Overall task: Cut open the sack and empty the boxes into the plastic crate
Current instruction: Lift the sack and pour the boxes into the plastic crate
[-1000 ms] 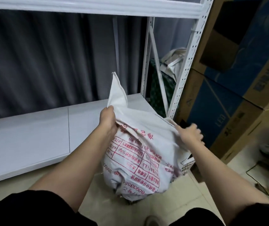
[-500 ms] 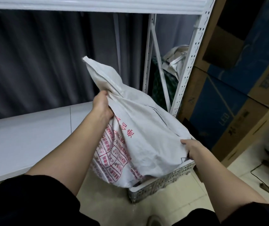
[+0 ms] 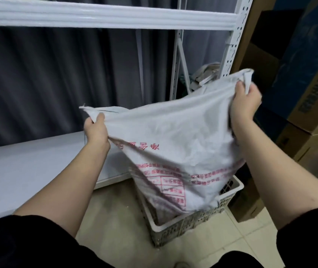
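Both hands [image 3: 96, 130] [image 3: 246, 103] grip the sack's [image 3: 173, 144] corners above the crate [image 3: 229, 194].

The floor was pale beige tile [image 3: 119, 219] with thin grout lines. Sitting right on it, a bit right of centre, was a white perforated plastic crate [image 3: 185, 227], turned at an angle to the tiles. To the left and farther back, the white metal shelving unit's low flat white shelf board [image 3: 28, 171] ran just above the floor. Over on the right, stacked brown-and-blue cardboard boxes [image 3: 297, 105] stood near the crate.
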